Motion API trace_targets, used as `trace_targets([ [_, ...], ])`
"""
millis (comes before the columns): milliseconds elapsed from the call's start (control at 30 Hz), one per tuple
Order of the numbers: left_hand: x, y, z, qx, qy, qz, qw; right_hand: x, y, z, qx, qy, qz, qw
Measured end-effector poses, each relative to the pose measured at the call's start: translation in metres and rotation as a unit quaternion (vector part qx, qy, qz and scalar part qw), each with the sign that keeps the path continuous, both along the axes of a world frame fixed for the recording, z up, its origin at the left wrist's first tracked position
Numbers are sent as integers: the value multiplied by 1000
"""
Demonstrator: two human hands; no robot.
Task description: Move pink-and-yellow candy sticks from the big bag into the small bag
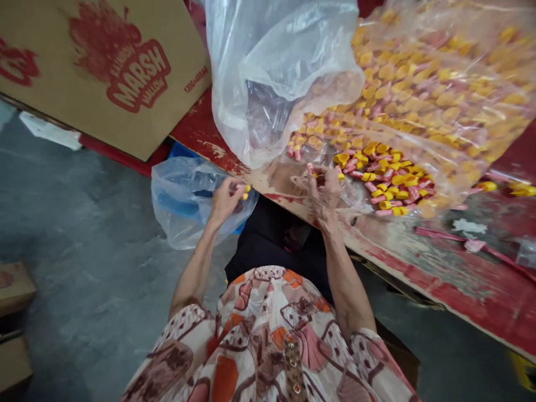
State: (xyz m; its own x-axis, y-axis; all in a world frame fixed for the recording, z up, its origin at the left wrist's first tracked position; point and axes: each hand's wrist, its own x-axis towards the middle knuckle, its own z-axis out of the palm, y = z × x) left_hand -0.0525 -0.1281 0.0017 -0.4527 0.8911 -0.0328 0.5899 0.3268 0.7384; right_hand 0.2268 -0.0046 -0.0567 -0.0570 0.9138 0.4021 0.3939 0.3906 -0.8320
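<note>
Above the mouth of a clear plastic bag at the table's edge is my left hand, its fingers closed on small pink pieces with yellow caps. Over the table edge, my right hand is curled, with a pink-and-yellow piece at its fingertips. Just right of it, a heap of the same capped pieces spills at the opening of a large clear bag full of them. The right palm is hidden.
A cardboard carton with red marshmallow print stands at the left on the worn red table. A whitish plastic bag lies behind my hands. Something blue shows by the lower clear bag. A pink strip lies at the right.
</note>
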Motion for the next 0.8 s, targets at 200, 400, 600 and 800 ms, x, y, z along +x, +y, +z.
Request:
trace_targets([
  [200,-53,-37,-11,-103,50,67,991,2,0,-14,-26,-44,60,997],
  [400,-46,90,-14,96,80,-27,992,3,-3,-13,-17,-26,68,997],
  [600,-28,227,-42,38,148,-68,986,3,-3,-8,-3,-56,79,995],
  [800,-55,226,-43,18,137,-131,982,7,-3,-4,25,-33,-24,999],
])
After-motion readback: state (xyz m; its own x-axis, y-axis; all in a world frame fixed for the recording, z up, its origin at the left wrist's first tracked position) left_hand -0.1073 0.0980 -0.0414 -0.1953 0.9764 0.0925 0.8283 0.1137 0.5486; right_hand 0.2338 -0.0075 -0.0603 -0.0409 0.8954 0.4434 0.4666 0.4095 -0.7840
